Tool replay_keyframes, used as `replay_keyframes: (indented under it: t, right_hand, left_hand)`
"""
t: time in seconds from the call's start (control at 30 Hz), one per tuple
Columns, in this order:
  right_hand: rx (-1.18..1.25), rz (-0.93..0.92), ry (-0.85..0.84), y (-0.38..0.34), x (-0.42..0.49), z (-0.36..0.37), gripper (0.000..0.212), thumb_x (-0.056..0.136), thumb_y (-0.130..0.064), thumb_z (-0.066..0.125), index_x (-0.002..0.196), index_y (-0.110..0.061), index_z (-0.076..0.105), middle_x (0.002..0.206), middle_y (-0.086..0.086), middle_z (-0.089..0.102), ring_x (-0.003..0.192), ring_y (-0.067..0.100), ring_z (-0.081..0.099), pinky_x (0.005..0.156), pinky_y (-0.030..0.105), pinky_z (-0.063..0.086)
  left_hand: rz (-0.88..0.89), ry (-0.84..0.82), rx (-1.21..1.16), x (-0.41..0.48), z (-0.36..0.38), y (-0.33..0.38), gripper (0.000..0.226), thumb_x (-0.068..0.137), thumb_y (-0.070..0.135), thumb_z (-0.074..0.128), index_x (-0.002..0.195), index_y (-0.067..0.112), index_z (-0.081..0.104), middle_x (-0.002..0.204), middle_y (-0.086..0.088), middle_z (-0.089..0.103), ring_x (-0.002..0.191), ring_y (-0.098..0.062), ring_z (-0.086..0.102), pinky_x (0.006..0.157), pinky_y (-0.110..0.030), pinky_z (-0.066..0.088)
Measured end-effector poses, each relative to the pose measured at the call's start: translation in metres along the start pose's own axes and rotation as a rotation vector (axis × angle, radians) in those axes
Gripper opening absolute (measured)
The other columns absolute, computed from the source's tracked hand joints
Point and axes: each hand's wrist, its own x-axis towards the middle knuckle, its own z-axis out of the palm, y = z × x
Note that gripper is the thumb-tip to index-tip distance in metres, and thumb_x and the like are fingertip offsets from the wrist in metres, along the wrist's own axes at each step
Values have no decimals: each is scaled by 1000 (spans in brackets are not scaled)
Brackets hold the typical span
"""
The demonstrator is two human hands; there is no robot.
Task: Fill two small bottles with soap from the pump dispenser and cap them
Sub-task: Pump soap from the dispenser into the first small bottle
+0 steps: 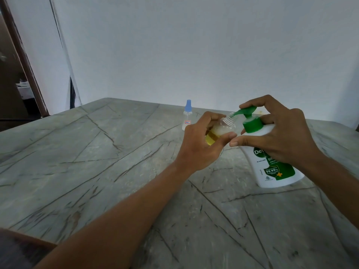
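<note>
The left hand (202,144) grips the tilted, part-filled small bottle (217,131), its open mouth at the spout (237,113) of the pump dispenser (272,167) at its 3 o'clock. The right hand (281,136) curls over the pump head (248,110). Short, slow presses with the mouth kept under the spout should avoid spills.

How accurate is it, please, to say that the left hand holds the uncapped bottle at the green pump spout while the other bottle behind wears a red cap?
Only the colour is wrong: the head view shows a blue cap on the other bottle. The left hand does hold the uncapped bottle at the green pump spout.
</note>
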Motion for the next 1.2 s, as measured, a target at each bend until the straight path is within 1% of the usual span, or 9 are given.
replay_keyframes:
  t: [0.17, 0.3, 0.4, 0.47, 0.57, 0.7, 0.83, 1.03, 1.2]
  right_hand:
    - [-10, -13, -16, 0, 0, 0, 76, 47, -69, 72, 114, -49, 44, 75, -37, 54, 69, -16, 60, 72, 5, 42]
    - [-8, -2, 7, 0, 0, 1, 75, 45, -69, 76, 112, -50, 47, 76, -38, 55, 71, -18, 60, 89, 36, 50]
    - [6, 3, 19, 1, -1, 1, 74, 44, -68, 77, 109, -47, 50, 81, -33, 57, 73, -9, 63, 89, 45, 52]
    - [1, 5, 9, 2, 0, 0, 73, 44, -68, 76, 108, -47, 49, 82, -34, 56, 72, -11, 61, 88, 32, 52]
    - [3, -5, -27, -1, 1, -1, 76, 44, -70, 72, 111, -48, 44, 82, -38, 53, 69, -20, 59, 67, 0, 42]
    - [-11, -13, -43, -1, 1, 0, 77, 47, -72, 70, 115, -52, 40, 77, -34, 56, 70, -15, 61, 65, 4, 40]
    - [-33, -28, 1, 1, 0, 1, 74, 48, -68, 74, 113, -48, 45, 82, -37, 54, 69, -12, 58, 84, 29, 48]
    - [22, -23, 7, 0, -1, -1, 73, 48, -66, 74, 111, -42, 47, 88, -34, 55, 68, -20, 58, 68, -1, 42]
    - [18, -40, -31, 2, -1, 0, 80, 49, -67, 73, 120, -42, 45, 83, -33, 56, 79, -18, 59, 65, -3, 39]
  left_hand:
    - [-8, 17, -9, 1, -1, 0, 44, 81, 20, 79, 116, 2, 59, 109, -4, 71, 95, -9, 70, 78, -22, 59]
    - [0, 21, -6, 2, -1, 2, 45, 81, 19, 80, 116, 2, 59, 107, -1, 70, 94, -8, 69, 77, -20, 58]
    - [1, 8, 7, 1, -1, 1, 46, 79, 21, 81, 115, 2, 60, 106, 0, 70, 94, -8, 69, 78, -22, 58]
    - [-2, 7, 4, 0, 0, 1, 46, 79, 20, 81, 115, 1, 60, 106, -5, 72, 94, -11, 70, 77, -26, 59]
    - [-10, 15, 3, 0, 0, 1, 45, 81, 20, 80, 115, 1, 59, 108, -7, 71, 95, -12, 70, 77, -25, 60]
    - [-21, 27, -6, 2, -1, 0, 45, 82, 21, 79, 117, 1, 59, 109, -8, 71, 96, -15, 71, 77, -29, 61]
    - [-14, 22, -4, 2, 0, 2, 44, 81, 22, 79, 116, 3, 59, 108, -5, 71, 94, -13, 70, 76, -28, 61]
    - [-5, -9, 6, 2, 1, 3, 46, 80, 22, 80, 117, 3, 60, 109, -4, 71, 95, -14, 70, 78, -33, 60]
    - [-73, -22, -6, 6, -1, 5, 50, 79, 25, 81, 121, 8, 60, 108, 10, 66, 97, -5, 68, 80, -23, 59]
